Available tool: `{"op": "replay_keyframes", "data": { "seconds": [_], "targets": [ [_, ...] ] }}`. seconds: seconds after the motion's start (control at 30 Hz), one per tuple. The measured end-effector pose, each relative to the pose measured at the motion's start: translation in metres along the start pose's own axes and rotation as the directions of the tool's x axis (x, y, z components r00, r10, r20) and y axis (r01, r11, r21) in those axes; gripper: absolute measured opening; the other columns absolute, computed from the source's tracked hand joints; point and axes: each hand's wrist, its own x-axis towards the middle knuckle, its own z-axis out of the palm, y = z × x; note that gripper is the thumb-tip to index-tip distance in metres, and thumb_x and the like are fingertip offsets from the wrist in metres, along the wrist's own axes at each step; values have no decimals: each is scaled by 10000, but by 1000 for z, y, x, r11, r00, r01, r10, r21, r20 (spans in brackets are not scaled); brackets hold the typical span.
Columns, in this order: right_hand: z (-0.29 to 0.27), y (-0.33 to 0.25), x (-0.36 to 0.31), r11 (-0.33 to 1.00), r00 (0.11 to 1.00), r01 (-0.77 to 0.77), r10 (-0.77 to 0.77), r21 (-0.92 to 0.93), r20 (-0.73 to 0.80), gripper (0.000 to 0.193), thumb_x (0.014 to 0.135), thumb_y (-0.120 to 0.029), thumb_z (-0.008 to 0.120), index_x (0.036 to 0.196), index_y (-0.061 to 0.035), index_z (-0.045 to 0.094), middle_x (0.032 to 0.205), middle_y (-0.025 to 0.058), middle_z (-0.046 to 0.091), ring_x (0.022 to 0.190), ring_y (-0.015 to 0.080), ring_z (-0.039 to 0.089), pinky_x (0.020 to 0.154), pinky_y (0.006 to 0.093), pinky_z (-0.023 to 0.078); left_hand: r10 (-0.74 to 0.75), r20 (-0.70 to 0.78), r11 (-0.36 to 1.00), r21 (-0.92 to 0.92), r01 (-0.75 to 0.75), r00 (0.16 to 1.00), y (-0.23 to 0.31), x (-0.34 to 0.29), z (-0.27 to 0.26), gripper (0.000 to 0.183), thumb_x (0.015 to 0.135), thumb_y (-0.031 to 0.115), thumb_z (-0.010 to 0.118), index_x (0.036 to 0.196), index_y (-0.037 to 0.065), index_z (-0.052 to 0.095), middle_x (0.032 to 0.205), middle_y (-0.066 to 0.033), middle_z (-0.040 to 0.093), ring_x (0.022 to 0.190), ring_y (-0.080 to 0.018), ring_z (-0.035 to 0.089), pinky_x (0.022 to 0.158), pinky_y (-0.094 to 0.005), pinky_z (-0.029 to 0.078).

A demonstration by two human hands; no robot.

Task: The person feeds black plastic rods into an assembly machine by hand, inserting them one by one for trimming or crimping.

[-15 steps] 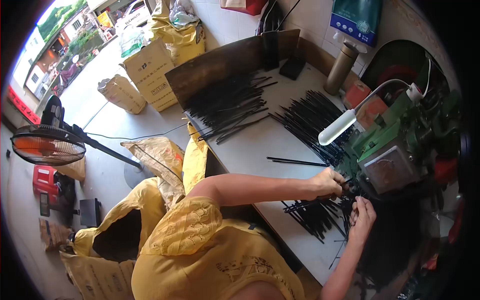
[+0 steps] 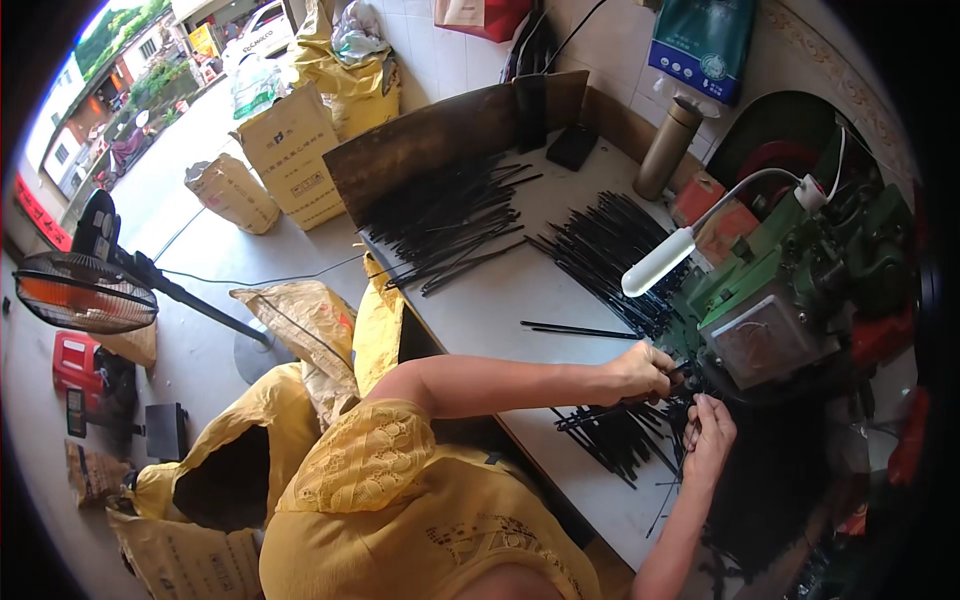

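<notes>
My left hand (image 2: 643,372) is closed, reaching across to the green machine (image 2: 755,285); a short stretch of a thin black rod shows by its fingers. Close below and to the right, my right hand (image 2: 708,432) has its fingers pinched together, and whatever is between them is too small to make out. Both hands are in front of the machine's dark lower working part. A loose pile of black rods (image 2: 620,445) lies on the table under my left wrist. Beyond the hands is a thicker bundle of black rods (image 2: 600,255), beside a white lamp (image 2: 658,262).
More black rods (image 2: 440,225) lie at the table's far left, against a wooden board (image 2: 450,125). Two single rods (image 2: 580,329) rest mid-table. A bronze flask (image 2: 668,150) stands at the back. Left of the table are yellow sacks (image 2: 285,400) and a fan (image 2: 85,290).
The whole view has shifted slightly to the left. Both hands stay close to the machine, with only small finger movements.
</notes>
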Motion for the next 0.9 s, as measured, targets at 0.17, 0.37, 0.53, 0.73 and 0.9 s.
{"op": "replay_keyframes", "data": {
  "seconds": [0.17, 0.37, 0.53, 0.73, 0.9],
  "targets": [
    [2, 9, -1, 999, 999, -46, 46, 2, 19, 136, 818, -153, 552, 770, -25, 552, 564, -7, 473, 357, 14, 300, 322, 158, 209, -20, -5, 1000, 22, 20, 1000, -8, -2, -3, 180, 682, 20, 577, 859, 15, 615, 611, 7, 529, 477, -51, 472, 378, -179, 330],
    [1, 18, -2, 998, 997, -60, 60, -10, 41, 134, 811, -152, 561, 771, -24, 557, 561, -9, 477, 355, 16, 309, 321, 157, 209, -44, 1, 999, 23, 44, 999, -15, -2, -3, 182, 688, 18, 568, 863, 16, 615, 617, 12, 529, 491, -48, 480, 383, -172, 333],
    [6, 19, -1, 998, 997, -57, 58, -22, 52, 127, 809, -142, 560, 768, -21, 556, 562, -10, 479, 355, 18, 314, 321, 160, 213, -42, 10, 999, 13, 42, 999, -16, -3, -6, 154, 688, 19, 567, 835, 17, 611, 611, 11, 525, 489, -48, 479, 383, -171, 332],
    [9, 21, 3, 998, 995, -52, 54, -21, 85, 121, 811, -133, 553, 767, -20, 549, 559, -13, 473, 356, 17, 317, 324, 158, 219, -43, 8, 999, -10, 43, 999, -17, -1, -7, 139, 680, 14, 558, 808, 20, 612, 579, 8, 511, 451, -51, 468, 363, -179, 323],
    [11, 19, 3, 999, 994, -51, 52, -15, 91, 118, 813, -129, 547, 765, -21, 545, 556, -15, 469, 355, 16, 318, 324, 157, 220, -37, 19, 999, -3, 37, 999, -19, 1, -9, 171, 673, 8, 552, 832, 12, 615, 573, 2, 511, 443, -52, 466, 356, -181, 323]
  ]
}}
